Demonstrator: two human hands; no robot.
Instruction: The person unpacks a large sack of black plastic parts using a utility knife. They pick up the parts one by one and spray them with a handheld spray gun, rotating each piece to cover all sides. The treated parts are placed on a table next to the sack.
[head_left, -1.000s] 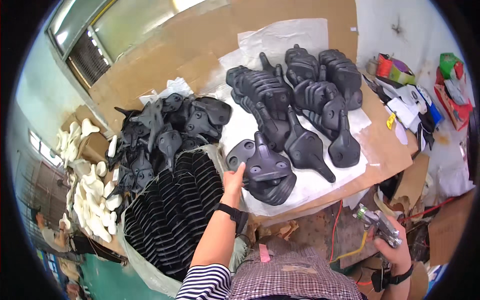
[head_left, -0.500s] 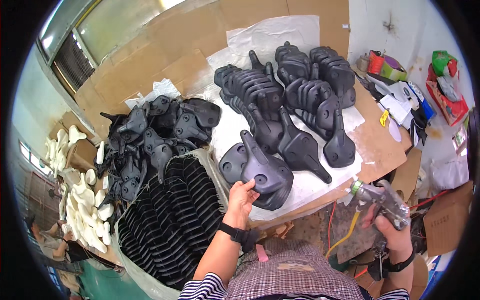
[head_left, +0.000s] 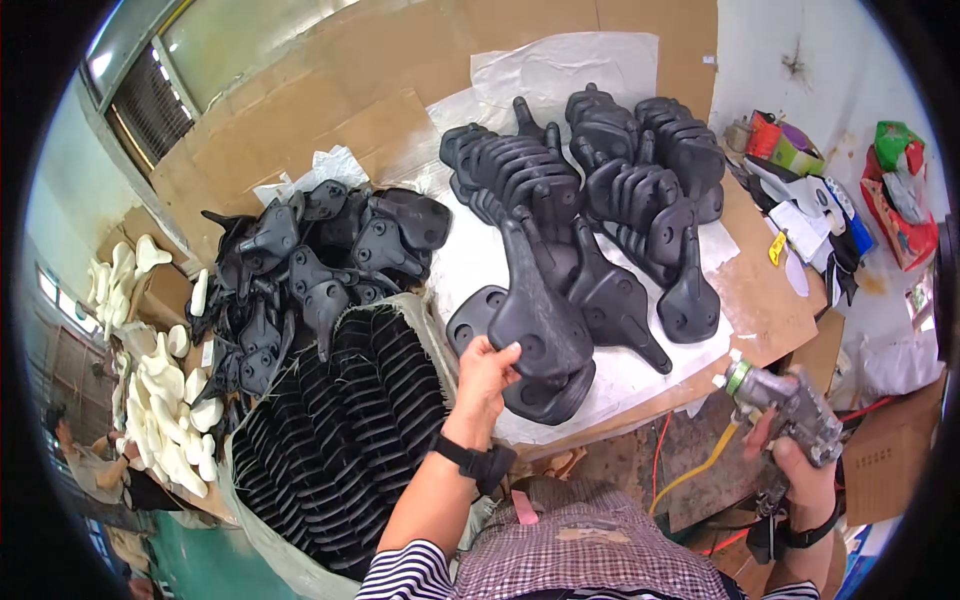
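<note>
My left hand pinches the near edge of a black saddle-shaped piece, thumb on top. It tilts up with its narrow end pointing away, above other black pieces partly hidden under it. On the right, my right hand is closed around a grey metal tool that looks like a spray gun, with a green ring near its tip. A yellow hose runs down from that tool, which is apart from the pieces. Two loose black pieces, one upturned and one farther right, lie beside the held one.
Rows of stacked black pieces fill the back of the paper-covered table. A heap of black pieces and a full sack stand left, with cream pieces beyond. Cardboard boxes are right.
The held black piece has come up, its narrow end now higher. My left hand keeps its edge grip. The whole view has shifted slightly; my right hand still holds the tool.
</note>
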